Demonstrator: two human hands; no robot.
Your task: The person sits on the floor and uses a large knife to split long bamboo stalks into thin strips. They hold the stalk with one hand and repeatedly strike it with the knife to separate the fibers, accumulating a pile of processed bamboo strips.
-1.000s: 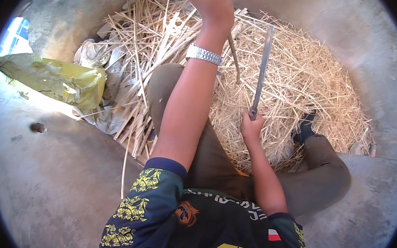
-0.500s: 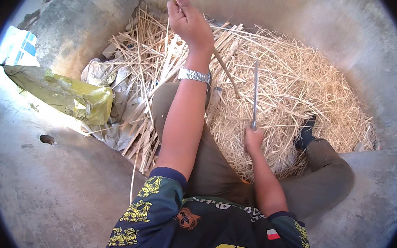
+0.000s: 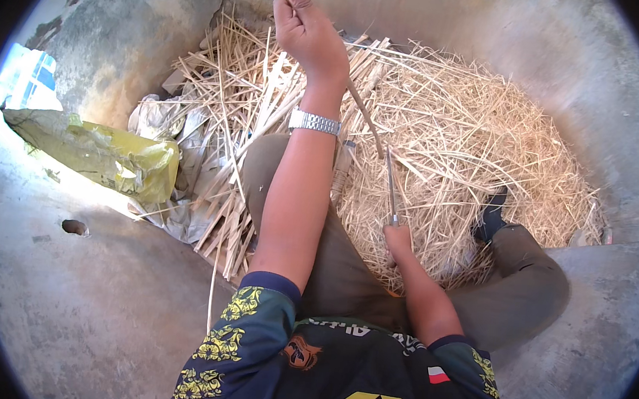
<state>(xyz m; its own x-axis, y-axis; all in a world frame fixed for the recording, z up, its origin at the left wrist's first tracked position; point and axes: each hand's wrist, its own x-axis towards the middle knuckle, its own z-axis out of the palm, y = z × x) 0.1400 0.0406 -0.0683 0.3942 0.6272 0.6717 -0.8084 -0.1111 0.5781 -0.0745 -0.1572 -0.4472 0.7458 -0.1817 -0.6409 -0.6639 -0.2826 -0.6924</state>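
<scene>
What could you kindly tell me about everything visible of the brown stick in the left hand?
The brown stick is slender, slightly bent and looks wooden. The left hand grips it near the picture's top, where it runs out of view. Hand and wrist hide its middle. It slants down to the right above pale shavings, its lower end near the tip of the knife; whether they touch is unclear.

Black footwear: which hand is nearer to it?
Right. The right hand, holding a knife, is left of the black footwear; the left hand, holding a stick, is farther off, up and left.
</scene>
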